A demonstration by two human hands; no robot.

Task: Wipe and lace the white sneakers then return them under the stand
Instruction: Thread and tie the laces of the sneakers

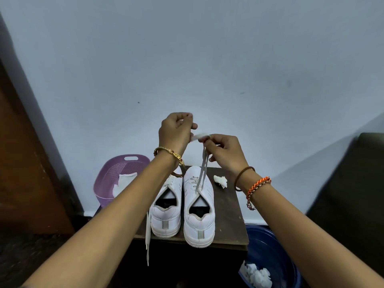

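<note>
Laces (202, 163) of the right-hand sneaker (198, 204) are pulled up taut above the stand (228, 215), their ends pinched in the curled fingers of the right hand (223, 152) and left hand (176, 129). Both white sneakers are set side by side, heels at the stand's near edge. From the left-hand sneaker (166, 213) a loose lace (147, 235) is hung over that edge. A crumpled wipe (221, 180) is seen near the far right corner.

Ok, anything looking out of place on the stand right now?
Two small things. The left sneaker's lace dangles over the stand's front edge instead of being tied. A crumpled white wad lies loose beside the right sneaker, not in the blue bin.
</note>
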